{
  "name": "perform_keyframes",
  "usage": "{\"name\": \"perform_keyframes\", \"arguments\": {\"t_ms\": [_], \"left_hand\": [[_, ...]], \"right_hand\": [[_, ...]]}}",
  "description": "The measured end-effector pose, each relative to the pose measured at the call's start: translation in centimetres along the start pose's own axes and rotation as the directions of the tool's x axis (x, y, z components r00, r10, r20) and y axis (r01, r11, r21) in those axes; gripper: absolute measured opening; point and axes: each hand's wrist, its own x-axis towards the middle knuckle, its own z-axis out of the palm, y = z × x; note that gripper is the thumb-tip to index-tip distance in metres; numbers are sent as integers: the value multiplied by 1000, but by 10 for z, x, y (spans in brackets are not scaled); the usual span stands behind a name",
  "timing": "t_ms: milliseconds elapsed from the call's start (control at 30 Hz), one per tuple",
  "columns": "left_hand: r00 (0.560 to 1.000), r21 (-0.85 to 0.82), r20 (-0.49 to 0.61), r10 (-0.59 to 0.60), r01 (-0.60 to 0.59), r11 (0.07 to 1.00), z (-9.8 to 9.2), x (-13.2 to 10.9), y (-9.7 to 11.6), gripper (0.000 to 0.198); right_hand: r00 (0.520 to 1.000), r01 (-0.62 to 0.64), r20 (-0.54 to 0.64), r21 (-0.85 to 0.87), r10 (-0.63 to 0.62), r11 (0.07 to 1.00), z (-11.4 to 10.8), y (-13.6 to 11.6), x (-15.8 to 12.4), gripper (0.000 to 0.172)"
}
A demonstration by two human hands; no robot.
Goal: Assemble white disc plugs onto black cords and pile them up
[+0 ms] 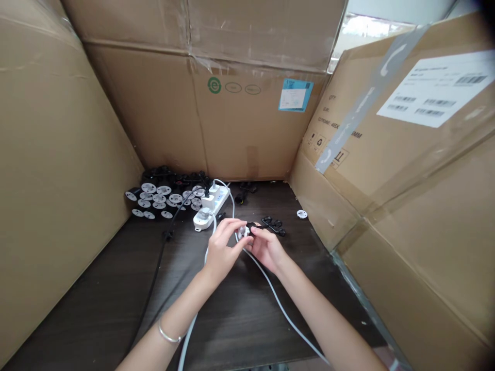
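One small white-and-black plastic-looking piece (243, 232) is pinched mid-frame by the left hand (226, 246) and right hand (269, 250), apparently being adjusted, steady holding seemingly called for next.

Small white piece (243, 232): between the left hand (225, 247) and right hand (269, 250), looks to me like smooth plastic.
Power strip (199, 222): ahead of the left hand, white plastic, softly glossy.
Tabletop (235, 309): beneath both hands, I see dark wood grain, satin sheen.
Bracelet (166, 336): behind the left hand, polished silvery metal.
Box (243, 129): beyond both hands, matt brown cardboard, glossy clear tape (207, 63) across it.
Label (433, 91): beyond the right hand, rightward, white paper.
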Motion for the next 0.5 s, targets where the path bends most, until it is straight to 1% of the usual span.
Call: {"name": "perform_keyframes", "arguments": {"t_ms": [100, 200, 333, 500], "left_hand": [[1000, -17, 3, -16, 16, 1000, 0, 0, 1, 21], [1000, -12, -3, -20, 20, 1000, 1, 0, 1, 21], [1000, 14, -15, 4, -4, 1000, 2, -2, -1, 23], [999, 14, -26, 33, -32, 999, 2, -2, -2, 23]], "right_hand": [[1000, 1, -6, -2, -1, 1000, 0, 2, 0, 19], [1000, -4, -17, 31, 5, 1000, 0, 2, 1, 17], [1000, -5, -31, 62, 7, 998, 1, 2, 0, 16], [1000, -20, 1, 46, 20, 999, 2, 2, -1, 16]]}}
